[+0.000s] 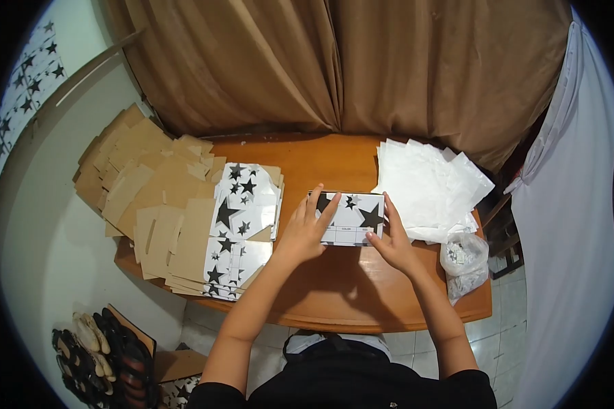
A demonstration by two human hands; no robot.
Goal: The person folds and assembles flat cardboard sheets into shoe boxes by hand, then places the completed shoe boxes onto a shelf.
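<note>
A white box printed with black stars (pixel 351 217) is held over the middle of the wooden table. A ruled label panel with a "COLOR" heading runs along its near side. My left hand (pixel 303 230) grips the left end, fingers spread over the top face. At the opposite end, my right hand (pixel 393 245) clasps the box with the thumb on the near face and fingers along the far corner. To the left of my left hand lies a stack of flat star-printed cartons (pixel 243 204).
Flat brown cardboard pieces (pixel 157 184) pile up on the table's left side. White sheets (pixel 423 191) are stacked at the right, above a clear plastic bag (pixel 465 253) of small items. Brown curtains (pixel 334 61) hang behind the table (pixel 320 293). Shoes (pixel 95 347) stand at lower left.
</note>
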